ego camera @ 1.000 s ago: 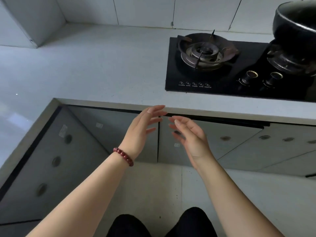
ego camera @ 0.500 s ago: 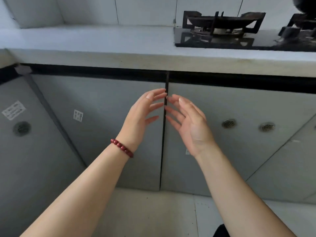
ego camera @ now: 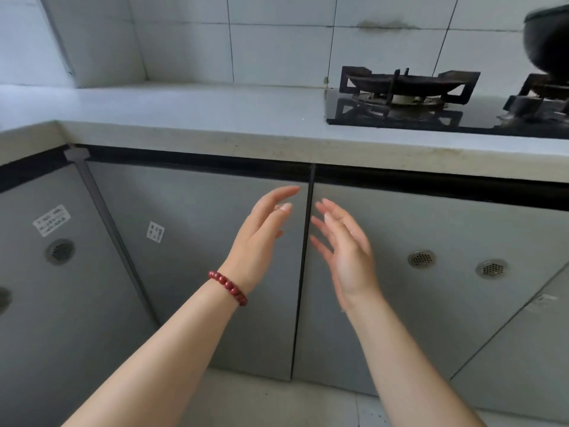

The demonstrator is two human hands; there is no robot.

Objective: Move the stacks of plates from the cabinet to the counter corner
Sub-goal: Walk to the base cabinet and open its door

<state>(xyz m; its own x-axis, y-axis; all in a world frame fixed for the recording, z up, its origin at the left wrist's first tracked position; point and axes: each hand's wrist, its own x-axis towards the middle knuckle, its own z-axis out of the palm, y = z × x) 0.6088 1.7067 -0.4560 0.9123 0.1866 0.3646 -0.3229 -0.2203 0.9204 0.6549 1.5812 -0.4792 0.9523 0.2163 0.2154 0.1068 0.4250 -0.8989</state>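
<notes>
Two grey cabinet doors stand closed under the counter, the left door (ego camera: 200, 257) and the right door (ego camera: 431, 303), with a dark vertical gap between them. My left hand (ego camera: 261, 241), with a red bead bracelet on its wrist, is raised in front of the left door with fingers spread and holds nothing. On the other side of the gap, my right hand (ego camera: 345, 254) hovers before the right door, fingers apart and empty. No plates are visible. The counter corner (ego camera: 77, 109) is at the upper left, pale and bare.
A black gas hob (ego camera: 431, 115) with a burner grate sits on the counter at the right. A dark pot (ego camera: 548, 41) stands at the far right edge. More grey doors with round vents run along the left wall and far right. Tiled wall behind.
My view has dropped from above the counter to the level of the cabinet doors. Both hands stay raised and open near the gap between the doors, now slightly higher.
</notes>
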